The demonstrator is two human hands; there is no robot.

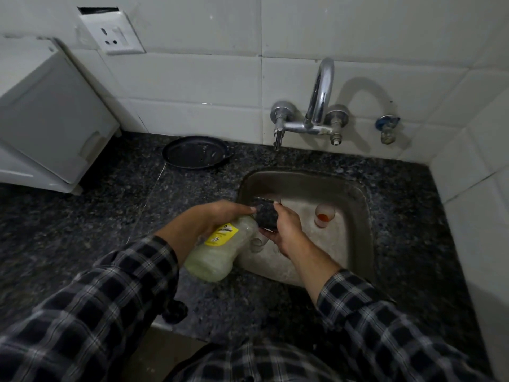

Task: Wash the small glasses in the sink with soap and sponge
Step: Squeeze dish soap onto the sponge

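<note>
Countertop of dark speckled granite is recorded along a wall of white tiles, which turns a corner at the right. A steel sink is set into the stone, and a chrome tap is mounted on the wall above it, with a small valve just beside. A white socket plate is fixed high on the left, above a white appliance standing on the counter. A black dish is noted against the wall, between appliance and tap.

Over the sink's near left corner, a soap bottle with a yellow label is gripped by the left hand and tipped, its neck directed at a dark sponge. The sponge is held in the curled fingers of the right hand.

One small glass with an orange residue is found upright on the sink floor, apart from the hands. A second glass is partly hidden under the bottle. Both forearms are covered by checked sleeves.
</note>
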